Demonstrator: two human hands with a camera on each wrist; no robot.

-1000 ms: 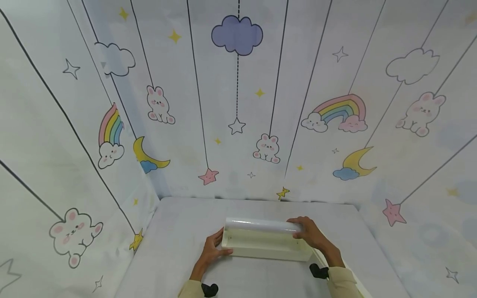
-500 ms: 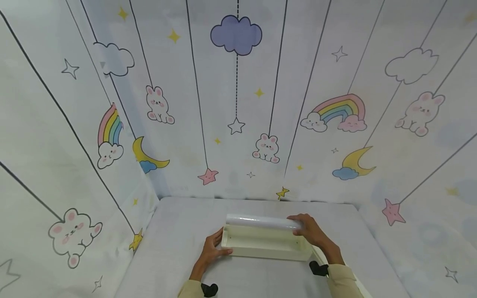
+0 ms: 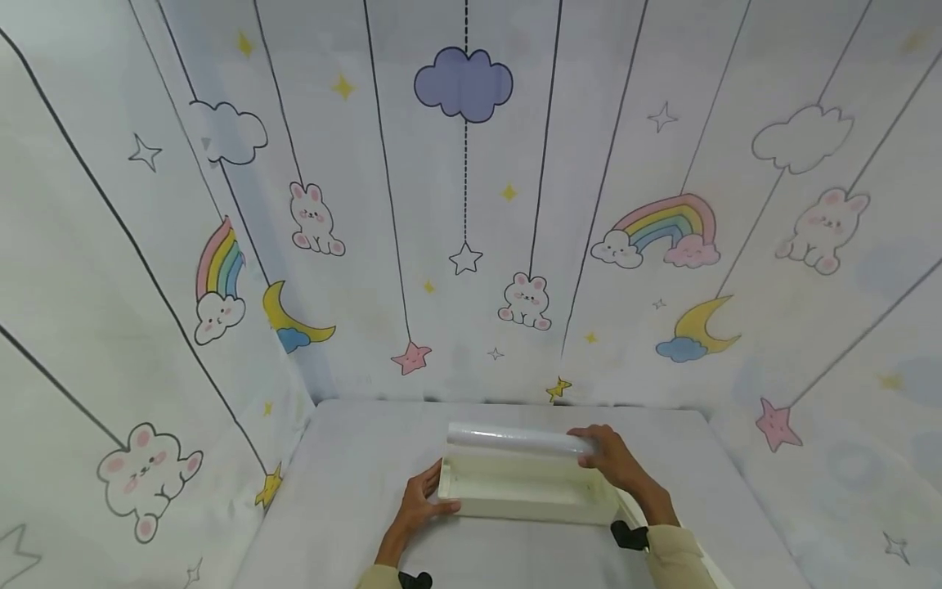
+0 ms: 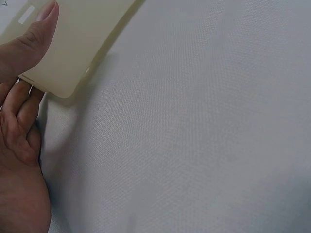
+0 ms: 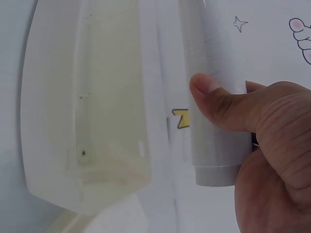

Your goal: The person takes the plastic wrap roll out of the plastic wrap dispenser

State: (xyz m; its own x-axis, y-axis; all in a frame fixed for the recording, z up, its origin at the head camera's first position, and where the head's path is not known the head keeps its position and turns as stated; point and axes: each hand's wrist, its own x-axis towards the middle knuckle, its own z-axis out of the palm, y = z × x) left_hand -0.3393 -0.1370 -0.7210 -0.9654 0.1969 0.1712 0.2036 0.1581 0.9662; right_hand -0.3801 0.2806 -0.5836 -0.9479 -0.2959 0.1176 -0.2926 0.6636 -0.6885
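Observation:
A cream, trough-shaped plastic box (image 3: pixel 530 512) lies lengthwise before me in the head view, its hollow side showing. My left hand (image 3: pixel 418 509) grips its left end; in the left wrist view the thumb lies on the box's face and the fingers pass behind the end. Just above the box's far edge, a shiny roll of clear plastic wrap (image 3: pixel 500 438) is held by my right hand (image 3: pixel 614 465) near its right end. The right wrist view shows the thumb across the roll (image 5: pixel 214 145), with a gap between roll and box (image 5: pixel 112 121). The right fingers are mostly hidden behind the roll.
A long, narrow cream piece (image 3: pixel 712 566) runs beneath my right forearm toward the front right. White cloth covers the table (image 3: pixel 353 458). Printed cloth walls (image 3: pixel 471 327) stand at the back and both sides.
My right hand has raised the roll of plastic wrap away from the box, widening the gap between them. My left hand keeps its grip on the box. The head view has tilted slightly up.

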